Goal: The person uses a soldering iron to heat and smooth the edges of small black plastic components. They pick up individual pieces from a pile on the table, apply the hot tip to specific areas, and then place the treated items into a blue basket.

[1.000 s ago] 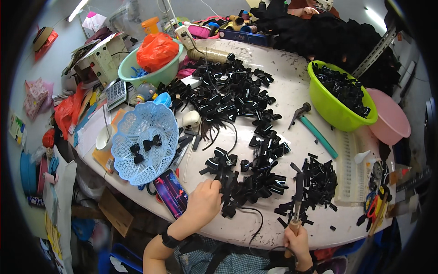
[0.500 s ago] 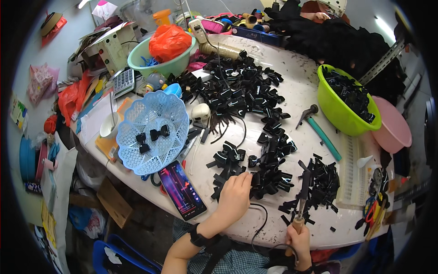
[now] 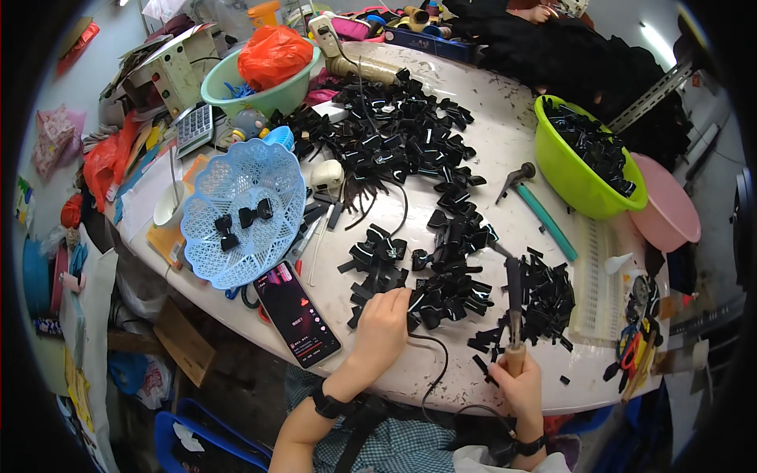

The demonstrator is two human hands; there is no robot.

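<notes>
Left hand: bunched at black bows — can't tell if pinching.
Right hand: curled round wooden-handled tool.
Bows: on bench, likely light, softish — hold mid-knot.

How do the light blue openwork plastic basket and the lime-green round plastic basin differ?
The blue basket has a scalloped rim and pierced wall; the green basin has a smooth rim and solid wall. The basket holds two black bows; the basin holds a heap of black pieces. The basket stands at the left, the basin at the right. Both hold black items.
</notes>
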